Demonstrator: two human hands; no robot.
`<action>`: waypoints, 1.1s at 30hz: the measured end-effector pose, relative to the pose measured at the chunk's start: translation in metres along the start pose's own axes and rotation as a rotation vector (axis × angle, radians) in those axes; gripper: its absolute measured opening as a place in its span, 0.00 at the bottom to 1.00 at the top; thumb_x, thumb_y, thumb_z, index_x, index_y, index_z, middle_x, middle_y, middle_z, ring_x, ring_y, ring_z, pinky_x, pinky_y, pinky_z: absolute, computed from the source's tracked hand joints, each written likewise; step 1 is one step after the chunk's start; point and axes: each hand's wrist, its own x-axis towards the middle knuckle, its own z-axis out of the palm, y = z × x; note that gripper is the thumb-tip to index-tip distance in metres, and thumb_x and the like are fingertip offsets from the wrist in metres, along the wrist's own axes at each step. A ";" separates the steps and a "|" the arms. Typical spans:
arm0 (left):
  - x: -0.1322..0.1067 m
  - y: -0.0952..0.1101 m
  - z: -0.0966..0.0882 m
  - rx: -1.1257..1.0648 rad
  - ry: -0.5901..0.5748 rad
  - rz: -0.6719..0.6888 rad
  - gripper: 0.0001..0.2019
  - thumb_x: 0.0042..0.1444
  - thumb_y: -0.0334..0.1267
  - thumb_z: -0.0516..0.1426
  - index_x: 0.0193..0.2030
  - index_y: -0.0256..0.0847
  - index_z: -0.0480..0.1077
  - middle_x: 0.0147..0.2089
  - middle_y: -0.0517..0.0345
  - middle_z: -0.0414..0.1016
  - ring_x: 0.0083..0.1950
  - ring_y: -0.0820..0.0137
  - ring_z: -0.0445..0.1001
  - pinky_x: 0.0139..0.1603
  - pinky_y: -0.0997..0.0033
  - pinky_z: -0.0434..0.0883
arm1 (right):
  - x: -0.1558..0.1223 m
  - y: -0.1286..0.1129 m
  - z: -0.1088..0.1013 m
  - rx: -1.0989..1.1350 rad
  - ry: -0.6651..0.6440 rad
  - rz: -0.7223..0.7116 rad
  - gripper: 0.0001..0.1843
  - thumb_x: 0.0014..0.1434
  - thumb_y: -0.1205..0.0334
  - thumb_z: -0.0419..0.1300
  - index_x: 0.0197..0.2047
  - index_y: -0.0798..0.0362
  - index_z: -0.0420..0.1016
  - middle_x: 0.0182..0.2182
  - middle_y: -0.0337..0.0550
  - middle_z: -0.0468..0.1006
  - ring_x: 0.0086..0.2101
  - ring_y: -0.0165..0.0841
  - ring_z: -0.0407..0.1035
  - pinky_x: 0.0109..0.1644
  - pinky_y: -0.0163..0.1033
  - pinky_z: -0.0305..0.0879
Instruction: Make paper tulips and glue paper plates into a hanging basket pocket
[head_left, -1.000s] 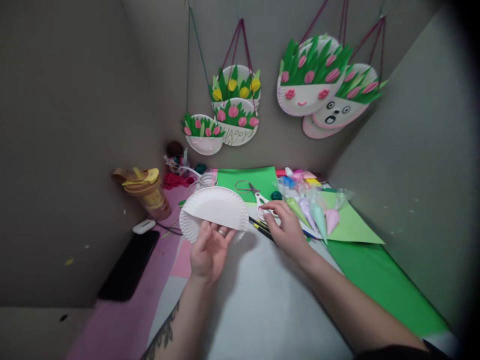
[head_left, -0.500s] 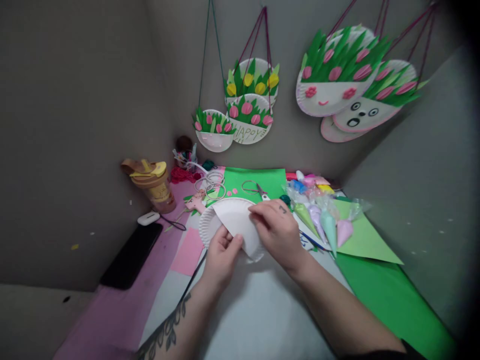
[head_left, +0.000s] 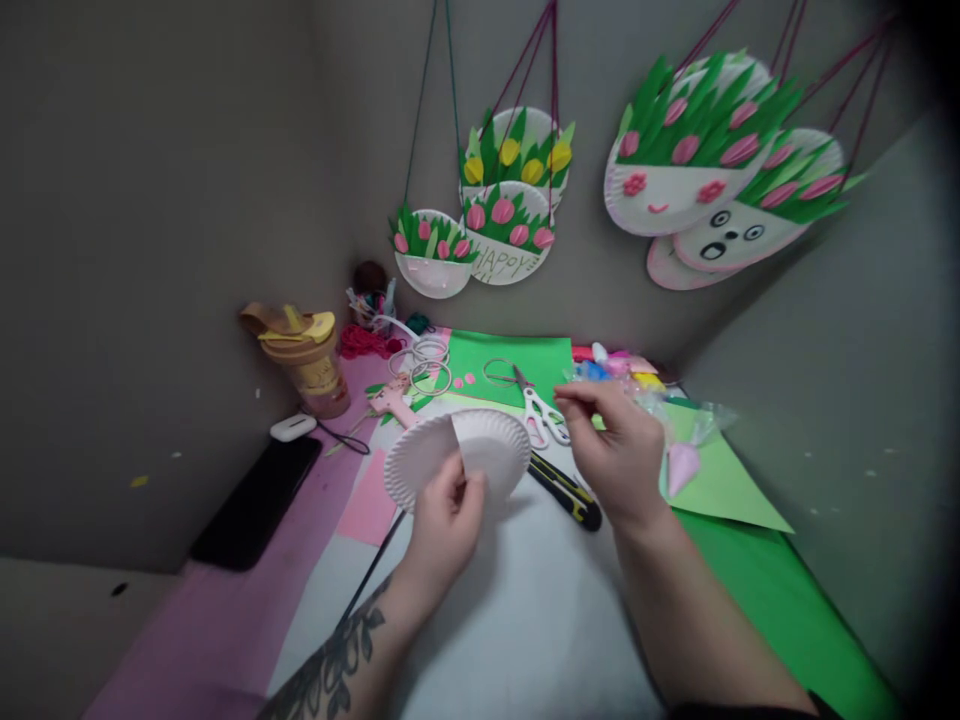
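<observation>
My left hand (head_left: 448, 515) pinches the near edge of a white paper plate (head_left: 420, 455) with a half plate lying over it, held just above the white table sheet. My right hand (head_left: 619, 445) hovers to the plate's right with thumb and fingers curled close together; I cannot make out anything in them. White-handled scissors (head_left: 541, 410) lie just left of that hand's fingertips. A black and yellow utility knife (head_left: 566, 490) lies below them. Pastel piping bags (head_left: 682, 460) rest right behind the right hand.
Green paper sheets (head_left: 510, 355) cover the back and right of the table. A tan lidded cup (head_left: 304, 360), white earbud case (head_left: 292, 427) and black phone (head_left: 255, 500) sit at left. Metal rings (head_left: 427, 365) lie behind the plate. Decorated paper-plate baskets (head_left: 510, 200) hang on the grey walls.
My right hand has left the plate and lifted to the right, over the scissors. The left hand keeps hold of the plate, which has turned and dropped slightly.
</observation>
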 end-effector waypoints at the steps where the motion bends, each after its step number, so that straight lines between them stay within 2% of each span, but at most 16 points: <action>1: -0.001 -0.001 -0.001 0.075 -0.004 0.038 0.11 0.56 0.37 0.57 0.44 0.39 0.75 0.34 0.55 0.78 0.38 0.66 0.75 0.39 0.72 0.68 | 0.000 0.000 -0.003 0.035 -0.009 0.015 0.08 0.63 0.66 0.54 0.37 0.50 0.74 0.28 0.41 0.75 0.31 0.34 0.69 0.37 0.40 0.65; 3: -0.003 -0.003 -0.003 0.195 -0.013 0.103 0.10 0.57 0.35 0.56 0.44 0.40 0.75 0.32 0.56 0.77 0.36 0.66 0.74 0.40 0.71 0.68 | 0.001 -0.002 -0.008 0.083 -0.055 -0.004 0.09 0.63 0.63 0.55 0.31 0.49 0.72 0.24 0.39 0.74 0.29 0.34 0.68 0.36 0.40 0.65; 5: -0.004 -0.004 -0.005 0.244 -0.014 0.156 0.09 0.55 0.34 0.57 0.41 0.42 0.77 0.31 0.56 0.77 0.36 0.64 0.74 0.44 0.68 0.68 | 0.000 -0.007 -0.009 0.119 -0.089 -0.054 0.07 0.61 0.62 0.58 0.29 0.49 0.71 0.25 0.40 0.74 0.33 0.36 0.69 0.40 0.42 0.65; 7: -0.005 -0.004 -0.005 0.200 -0.006 0.199 0.09 0.53 0.32 0.59 0.39 0.44 0.78 0.33 0.55 0.78 0.39 0.60 0.74 0.51 0.65 0.66 | 0.000 -0.013 -0.009 0.180 -0.097 -0.082 0.02 0.58 0.64 0.61 0.33 0.49 0.71 0.30 0.41 0.75 0.37 0.37 0.69 0.43 0.43 0.66; 10: -0.004 -0.003 -0.006 0.088 -0.014 0.220 0.12 0.51 0.30 0.60 0.41 0.46 0.79 0.38 0.53 0.80 0.47 0.56 0.74 0.58 0.62 0.62 | -0.002 -0.018 -0.011 0.293 -0.124 -0.099 0.07 0.59 0.70 0.58 0.39 0.48 0.71 0.32 0.40 0.76 0.34 0.34 0.70 0.39 0.40 0.67; 12: -0.003 -0.003 -0.006 0.055 -0.037 0.205 0.14 0.50 0.29 0.61 0.42 0.47 0.80 0.41 0.53 0.80 0.49 0.55 0.74 0.59 0.62 0.62 | -0.002 -0.019 -0.014 0.322 -0.164 -0.142 0.07 0.60 0.69 0.56 0.39 0.48 0.72 0.29 0.39 0.76 0.32 0.33 0.70 0.38 0.41 0.67; 15: -0.003 -0.003 -0.007 0.016 -0.046 0.158 0.14 0.50 0.28 0.61 0.42 0.48 0.80 0.41 0.52 0.80 0.48 0.55 0.74 0.58 0.62 0.62 | -0.002 -0.022 -0.017 0.281 -0.200 -0.219 0.05 0.60 0.64 0.59 0.41 0.48 0.73 0.31 0.41 0.75 0.34 0.36 0.70 0.42 0.45 0.67; 20: -0.002 -0.002 -0.007 0.020 -0.040 0.153 0.08 0.50 0.29 0.61 0.33 0.46 0.80 0.31 0.53 0.78 0.44 0.56 0.74 0.57 0.62 0.63 | 0.004 -0.025 -0.022 0.212 -0.322 -0.282 0.13 0.58 0.60 0.62 0.47 0.48 0.72 0.38 0.45 0.73 0.41 0.38 0.69 0.47 0.47 0.67; 22: -0.001 -0.001 -0.007 0.046 -0.007 0.133 0.06 0.50 0.31 0.61 0.33 0.44 0.79 0.31 0.54 0.78 0.42 0.59 0.74 0.52 0.65 0.66 | 0.008 -0.018 -0.027 0.210 -0.378 -0.234 0.14 0.59 0.59 0.60 0.49 0.49 0.70 0.40 0.46 0.74 0.42 0.38 0.69 0.47 0.45 0.67; 24: 0.000 0.000 -0.006 0.028 0.013 0.059 0.05 0.51 0.34 0.61 0.34 0.42 0.78 0.31 0.55 0.77 0.39 0.62 0.74 0.44 0.68 0.68 | 0.009 -0.005 -0.033 0.137 -0.482 -0.078 0.12 0.61 0.57 0.57 0.47 0.50 0.70 0.39 0.45 0.75 0.40 0.37 0.70 0.43 0.42 0.67; 26: 0.003 0.003 -0.006 -0.115 0.001 -0.047 0.07 0.51 0.38 0.62 0.37 0.40 0.77 0.30 0.57 0.77 0.35 0.66 0.73 0.38 0.71 0.68 | 0.002 0.011 -0.037 -0.066 -0.656 0.137 0.11 0.61 0.56 0.55 0.43 0.51 0.71 0.35 0.44 0.76 0.34 0.36 0.70 0.36 0.38 0.64; 28: 0.007 0.007 -0.007 -0.353 -0.034 -0.147 0.12 0.50 0.40 0.63 0.42 0.39 0.74 0.33 0.57 0.78 0.33 0.69 0.73 0.34 0.74 0.68 | -0.015 0.026 -0.035 -0.311 -0.860 0.292 0.13 0.58 0.53 0.58 0.41 0.53 0.72 0.34 0.46 0.77 0.32 0.38 0.71 0.32 0.39 0.62; 30: 0.010 0.011 -0.008 -0.565 -0.068 -0.221 0.16 0.50 0.39 0.63 0.47 0.40 0.72 0.38 0.56 0.79 0.33 0.71 0.74 0.33 0.75 0.69 | -0.036 0.036 -0.031 -0.475 -0.998 0.359 0.16 0.54 0.52 0.62 0.41 0.54 0.72 0.37 0.51 0.78 0.35 0.43 0.73 0.33 0.40 0.61; 33: 0.014 0.014 -0.009 -0.729 -0.087 -0.280 0.20 0.51 0.34 0.62 0.53 0.43 0.69 0.42 0.57 0.79 0.36 0.73 0.76 0.36 0.76 0.71 | -0.065 0.042 -0.025 -0.584 -1.016 0.375 0.16 0.55 0.53 0.60 0.42 0.54 0.70 0.40 0.55 0.77 0.40 0.47 0.72 0.35 0.41 0.62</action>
